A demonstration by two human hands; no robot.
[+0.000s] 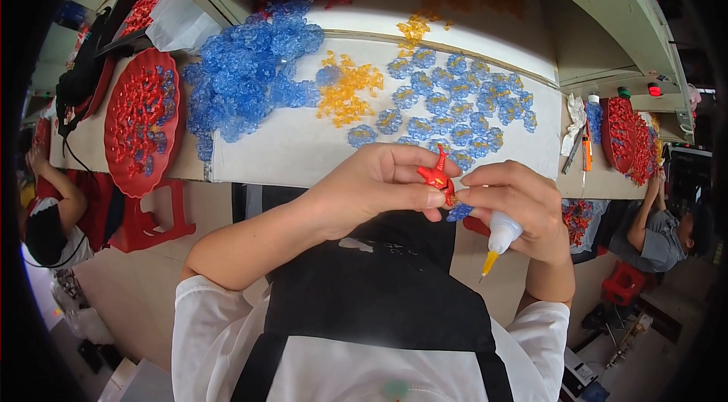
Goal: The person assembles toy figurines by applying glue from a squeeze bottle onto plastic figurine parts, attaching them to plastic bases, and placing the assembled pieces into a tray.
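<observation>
Near the table's front edge, my left hand pinches a small glossy red plastic figure with a pointed, horn-like top. The fingertips of my right hand meet the figure's lower end, where a translucent blue piece shows. Whether that piece is joined to the figure, I cannot tell. Tucked in my right hand is a white squeeze bottle with a yellow needle tip pointing down. Beyond my hands, several blue flower-shaped pieces with yellow centres lie spread on the white work surface.
A heap of blue pieces and a pile of yellow parts lie on the table. Red trays hold figures at both sides. A shelf overhangs the back. An orange cutter lies right. Other people sit at both sides.
</observation>
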